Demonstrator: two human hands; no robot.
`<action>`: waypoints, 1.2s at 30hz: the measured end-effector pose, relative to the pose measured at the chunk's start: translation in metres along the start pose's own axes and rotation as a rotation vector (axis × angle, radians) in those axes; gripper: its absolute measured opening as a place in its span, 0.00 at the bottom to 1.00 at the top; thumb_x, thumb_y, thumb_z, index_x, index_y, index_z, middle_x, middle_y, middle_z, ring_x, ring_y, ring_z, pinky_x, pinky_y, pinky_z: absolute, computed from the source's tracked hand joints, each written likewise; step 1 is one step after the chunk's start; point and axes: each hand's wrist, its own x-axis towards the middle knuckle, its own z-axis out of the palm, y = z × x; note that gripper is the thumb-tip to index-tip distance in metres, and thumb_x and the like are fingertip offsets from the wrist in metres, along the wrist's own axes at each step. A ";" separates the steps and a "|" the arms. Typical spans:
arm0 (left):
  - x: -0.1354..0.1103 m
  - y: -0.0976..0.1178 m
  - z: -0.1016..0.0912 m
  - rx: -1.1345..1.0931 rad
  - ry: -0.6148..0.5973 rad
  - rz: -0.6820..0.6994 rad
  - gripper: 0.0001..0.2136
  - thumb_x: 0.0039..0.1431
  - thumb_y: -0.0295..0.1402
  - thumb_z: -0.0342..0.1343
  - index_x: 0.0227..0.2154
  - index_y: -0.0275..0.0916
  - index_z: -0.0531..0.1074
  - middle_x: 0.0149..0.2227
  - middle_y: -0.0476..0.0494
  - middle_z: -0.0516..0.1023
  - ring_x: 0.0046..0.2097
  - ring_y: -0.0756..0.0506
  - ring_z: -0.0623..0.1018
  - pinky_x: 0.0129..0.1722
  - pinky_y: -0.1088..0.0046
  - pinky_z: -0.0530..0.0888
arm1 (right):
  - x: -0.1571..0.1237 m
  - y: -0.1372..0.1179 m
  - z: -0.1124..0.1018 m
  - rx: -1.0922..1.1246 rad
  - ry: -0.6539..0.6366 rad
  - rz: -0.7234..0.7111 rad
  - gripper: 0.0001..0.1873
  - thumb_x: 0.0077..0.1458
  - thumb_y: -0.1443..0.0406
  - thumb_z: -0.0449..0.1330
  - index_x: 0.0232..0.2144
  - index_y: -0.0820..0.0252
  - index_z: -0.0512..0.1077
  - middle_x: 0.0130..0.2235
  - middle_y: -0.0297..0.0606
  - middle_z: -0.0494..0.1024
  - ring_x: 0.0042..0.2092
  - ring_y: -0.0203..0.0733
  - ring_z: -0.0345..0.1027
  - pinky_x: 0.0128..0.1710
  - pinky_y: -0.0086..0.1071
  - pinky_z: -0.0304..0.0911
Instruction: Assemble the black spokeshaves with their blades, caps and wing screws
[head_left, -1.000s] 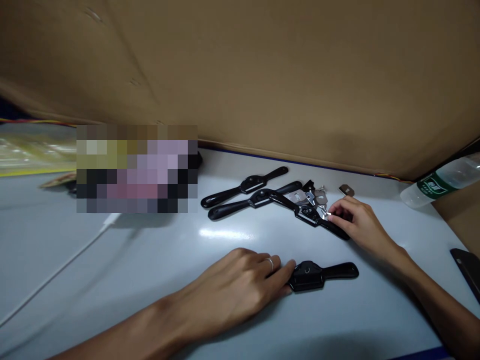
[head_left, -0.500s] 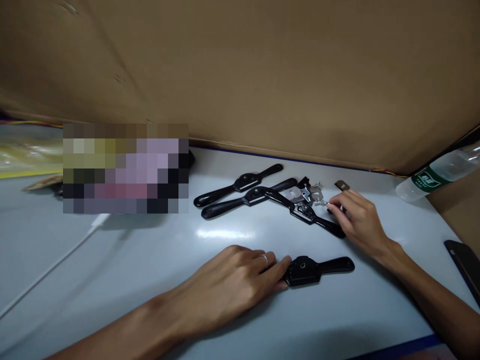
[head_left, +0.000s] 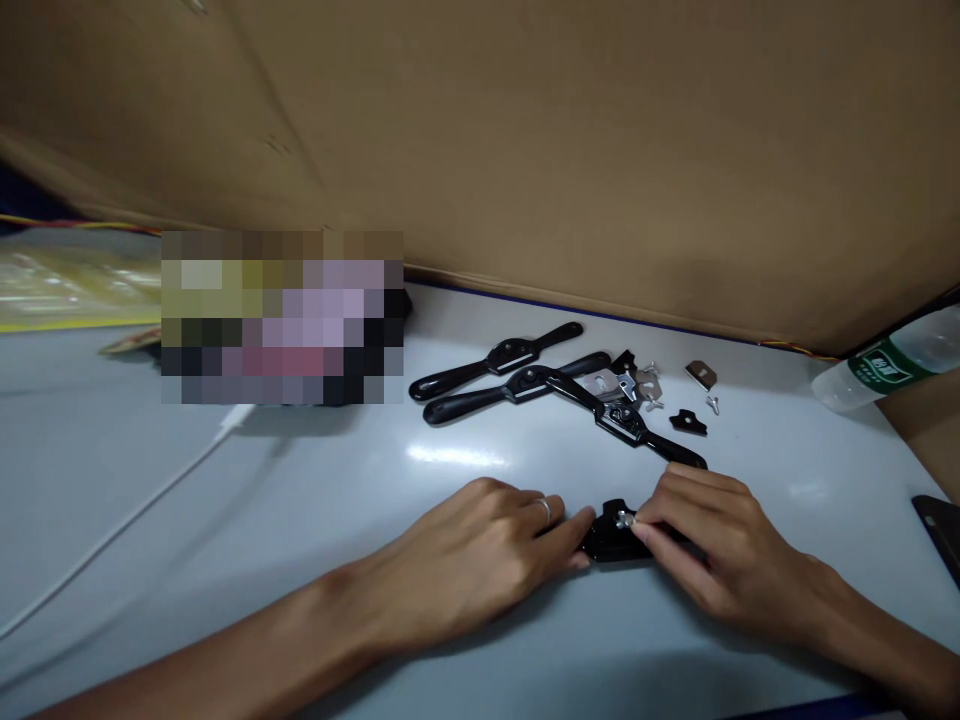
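A black spokeshave (head_left: 611, 540) lies on the table near the front, its left handle gripped under my left hand (head_left: 495, 545). Between thumb and forefinger, my right hand (head_left: 712, 545) pinches a small silver thumbscrew (head_left: 624, 519) over the middle of that spokeshave; whether it sits in the hole I cannot tell. My right hand hides the tool's right handle. Behind are more spokeshave bodies: one at the back (head_left: 495, 362), one before it (head_left: 487, 400) and one slanting right (head_left: 622, 420). Beside them lie metal blades (head_left: 600, 384), loose thumbscrews (head_left: 713, 404) and a black cap plate (head_left: 688, 421).
A clear bottle with a green label (head_left: 885, 365) lies tilted at the right, with a dark flat object (head_left: 936, 535) nearer me. A brown cardboard wall (head_left: 525, 150) closes off the back. A white cable (head_left: 142, 520) crosses the left of the table (head_left: 337, 660) from a blurred-out object.
My right hand has come from the loose parts towards me with a thumbscrew, down to the near spokeshave. My left hand still holds the handle. The view has shifted slightly.
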 end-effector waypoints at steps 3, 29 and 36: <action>0.000 0.001 0.000 0.008 -0.003 0.000 0.11 0.74 0.33 0.46 0.50 0.31 0.67 0.27 0.50 0.74 0.23 0.48 0.73 0.21 0.68 0.62 | 0.000 0.001 0.001 0.010 0.013 0.004 0.13 0.66 0.71 0.53 0.29 0.63 0.71 0.27 0.35 0.72 0.29 0.36 0.60 0.31 0.32 0.58; 0.003 0.003 -0.003 0.014 0.030 0.015 0.10 0.73 0.31 0.47 0.49 0.31 0.68 0.27 0.49 0.76 0.23 0.49 0.72 0.21 0.68 0.64 | 0.005 0.021 0.012 -0.387 0.033 0.369 0.12 0.65 0.58 0.58 0.35 0.60 0.73 0.34 0.40 0.78 0.36 0.46 0.72 0.33 0.36 0.60; 0.002 0.003 -0.003 0.008 0.006 0.012 0.10 0.73 0.31 0.46 0.49 0.31 0.68 0.28 0.48 0.76 0.24 0.48 0.73 0.22 0.69 0.64 | 0.013 0.018 0.017 -0.125 -0.047 0.457 0.08 0.61 0.65 0.62 0.29 0.58 0.69 0.30 0.33 0.75 0.31 0.38 0.67 0.31 0.32 0.56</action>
